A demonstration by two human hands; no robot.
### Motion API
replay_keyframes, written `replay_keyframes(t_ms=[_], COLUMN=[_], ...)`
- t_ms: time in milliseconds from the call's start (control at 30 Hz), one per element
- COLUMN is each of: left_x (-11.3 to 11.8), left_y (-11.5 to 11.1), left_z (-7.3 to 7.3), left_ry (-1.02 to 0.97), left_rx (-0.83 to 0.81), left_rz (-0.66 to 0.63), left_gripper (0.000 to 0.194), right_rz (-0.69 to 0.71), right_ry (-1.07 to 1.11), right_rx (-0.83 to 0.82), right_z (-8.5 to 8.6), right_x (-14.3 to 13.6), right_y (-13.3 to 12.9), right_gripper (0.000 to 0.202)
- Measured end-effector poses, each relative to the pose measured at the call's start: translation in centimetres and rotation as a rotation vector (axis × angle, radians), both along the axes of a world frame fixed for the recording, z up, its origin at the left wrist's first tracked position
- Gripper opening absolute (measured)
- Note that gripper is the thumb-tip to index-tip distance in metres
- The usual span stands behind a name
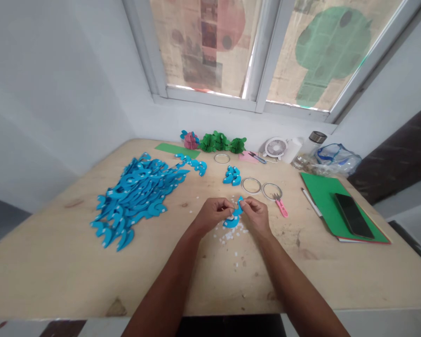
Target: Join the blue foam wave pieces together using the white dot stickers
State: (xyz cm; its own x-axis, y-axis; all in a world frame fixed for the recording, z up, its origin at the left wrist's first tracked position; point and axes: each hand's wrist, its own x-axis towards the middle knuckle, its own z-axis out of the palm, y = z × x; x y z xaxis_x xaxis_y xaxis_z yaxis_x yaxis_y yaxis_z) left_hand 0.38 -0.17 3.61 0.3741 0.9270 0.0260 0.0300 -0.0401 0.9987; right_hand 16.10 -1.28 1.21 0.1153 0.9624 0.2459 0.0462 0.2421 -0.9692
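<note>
In the head view, my right hand (257, 214) pinches the edge of a blue paper cutout (239, 205) between thumb and fingers. My left hand (214, 213) is closed in a pinch just left of it, its fingertips near the blue paper; what they hold is too small to make out. Another blue curved cutout (230, 222) lies on the table below the fingers. Tiny white paper bits (228, 236) are scattered around and under both hands. Beyond them sits a small group of blue cutouts (232, 175).
A large heap of blue cutouts (136, 187) covers the table's left side. Metal rings (251, 185) and pink-handled snips (281, 206) lie beyond my right hand. A phone (353, 215) rests on a green folder (319, 187) at right. Green paper figures (220, 142) and a small fan (275, 148) stand along the wall.
</note>
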Motion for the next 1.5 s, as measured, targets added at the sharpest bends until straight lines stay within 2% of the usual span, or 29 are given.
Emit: replay_keyframes(t_ms=[167,467,667,900,1033,1200,1333,1500], left_x=[0.2,0.5,0.8,0.9,1.0,1.1,1.2,1.2], left_y=[-0.1,-0.1,-0.4,-0.4,-0.2,-0.1,0.0,0.6], left_z=[0.1,0.0,0.2,-0.1,-0.3,-0.3,-0.4,-1.4], left_ry=[0.031,0.079,0.065,0.037,0.013,0.01,-0.005,-0.03], left_rx=[0.012,0.051,0.036,0.009,0.009,-0.01,-0.012,-0.026], left_rz=[0.016,-0.001,0.007,0.095,0.148,0.181,0.214,0.259], left_gripper=[0.016,0.014,0.013,0.008,0.009,0.01,0.01,0.015], right_rz=[-0.01,-0.062,-0.106,0.017,0.052,-0.051,-0.013,0.035], right_ry=[0.056,0.031,0.061,0.261,0.167,-0.045,-0.002,0.053], right_rx=[-0.047,-0.043,-0.078,-0.128,-0.154,-0.094,-0.113,-0.153], right_z=[0.2,-1.1,-1.1,-1.0,-1.4,-1.5,-1.0,-0.7], right_x=[0.0,0.2,0.2,-0.1,-0.2,-0.2,-0.3,-0.5], right_y=[0.1,0.6,0.6,0.6,0.6,0.5,0.4,0.2], right_gripper=[0.02,0.021,0.023,0.031,0.029,0.025,0.026,0.031])
